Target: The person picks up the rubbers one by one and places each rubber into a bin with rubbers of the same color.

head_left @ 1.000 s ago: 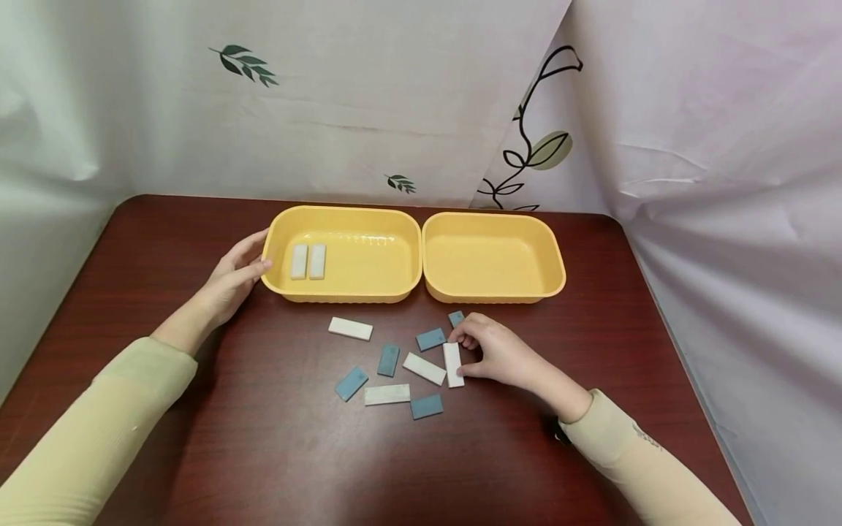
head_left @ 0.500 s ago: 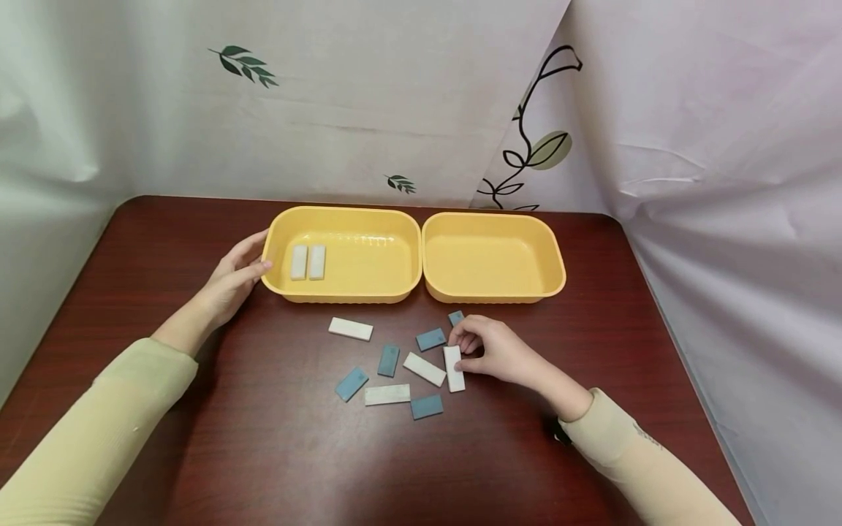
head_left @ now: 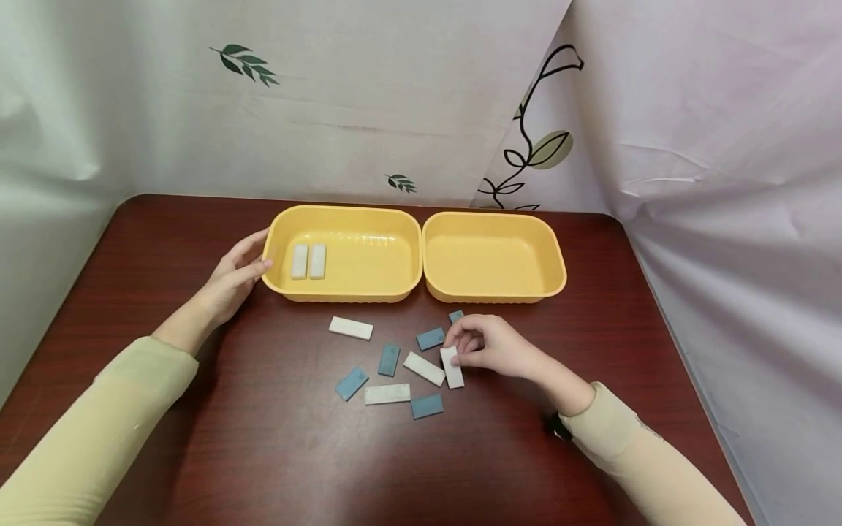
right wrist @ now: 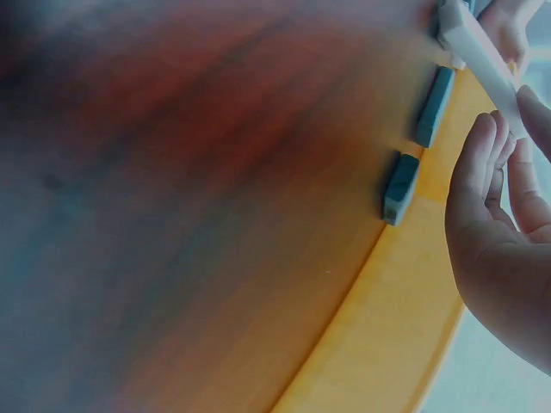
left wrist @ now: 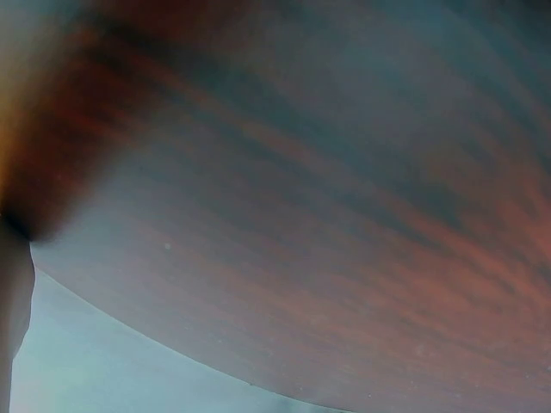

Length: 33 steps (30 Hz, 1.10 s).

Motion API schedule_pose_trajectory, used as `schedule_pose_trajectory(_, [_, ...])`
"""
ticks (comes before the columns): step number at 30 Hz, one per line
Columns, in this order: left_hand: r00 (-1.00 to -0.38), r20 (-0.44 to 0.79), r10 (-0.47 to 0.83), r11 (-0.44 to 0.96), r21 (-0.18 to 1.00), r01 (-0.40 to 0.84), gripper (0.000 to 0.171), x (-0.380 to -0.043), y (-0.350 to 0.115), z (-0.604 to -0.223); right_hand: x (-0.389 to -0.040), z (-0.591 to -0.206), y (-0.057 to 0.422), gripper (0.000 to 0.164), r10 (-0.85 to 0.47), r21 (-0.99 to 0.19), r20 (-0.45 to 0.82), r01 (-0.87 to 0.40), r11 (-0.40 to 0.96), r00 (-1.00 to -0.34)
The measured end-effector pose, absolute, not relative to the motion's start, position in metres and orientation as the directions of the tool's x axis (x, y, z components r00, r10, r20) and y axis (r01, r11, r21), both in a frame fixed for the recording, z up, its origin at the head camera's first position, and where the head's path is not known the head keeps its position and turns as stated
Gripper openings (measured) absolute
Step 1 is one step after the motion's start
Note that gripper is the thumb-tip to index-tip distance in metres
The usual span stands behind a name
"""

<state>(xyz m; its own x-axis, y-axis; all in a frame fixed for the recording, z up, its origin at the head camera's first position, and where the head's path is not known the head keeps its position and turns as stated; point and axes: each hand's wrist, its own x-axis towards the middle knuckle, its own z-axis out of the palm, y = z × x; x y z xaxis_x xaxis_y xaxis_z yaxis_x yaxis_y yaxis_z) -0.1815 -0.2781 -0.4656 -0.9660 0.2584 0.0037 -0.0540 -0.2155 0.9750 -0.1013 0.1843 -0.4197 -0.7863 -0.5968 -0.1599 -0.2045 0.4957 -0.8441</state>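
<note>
In the head view, my right hand (head_left: 495, 346) pinches one end of a white rectangular block (head_left: 452, 370) between thumb and fingers. The right wrist view has this white block (right wrist: 484, 53) tilted, its far end overlapping other pieces. My left hand (head_left: 230, 279) grips the left end of the left yellow tray (head_left: 342, 297), thumb at the rim and fingers along the outer wall. Two white blocks (head_left: 318, 261) lie side by side in that tray. Beside the held block are a white block (head_left: 424, 368) and a blue block (head_left: 430, 339). The left wrist view is mostly blurred tabletop.
A second yellow tray (head_left: 493, 298) stands against the first on its right. Scattered in front are white blocks (head_left: 351, 328) and several blue blocks (head_left: 351, 383), one of them (head_left: 456, 316) partly behind the right hand. A patterned cloth (head_left: 329, 109) hangs behind the dark red table (head_left: 296, 467).
The right hand's thumb has closed in along the white block. The block first slid slightly toward the person, then shifted left and tilted. The left hand and trays stay put.
</note>
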Motion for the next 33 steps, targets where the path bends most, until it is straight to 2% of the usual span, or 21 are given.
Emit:
schedule_pose_trajectory(8, [-0.965, -0.002, 0.263, -0.214, 0.975, -0.061, 0.052, -0.182, -0.277, -0.465, -0.107, -0.410, 0.176, 0.018, -0.615, -0.858, -0.131, -0.222, 0.464, -0.778])
schedule_pose_trajectory(22, [-0.966, -0.014, 0.257, -0.214, 0.974, -0.071, 0.050, -0.182, -0.276, -0.464, -0.117, -0.398, 0.161, 0.018, -0.590, -0.856, -0.130, -0.210, 0.473, -0.797])
schedule_pose_trajectory(33, [-0.969, -0.002, 0.248, -0.225, 0.973, -0.060, 0.049, -0.181, -0.277, -0.465, -0.128, -0.395, 0.143, 0.017, -0.578, -0.881, -0.104, -0.194, 0.431, -0.809])
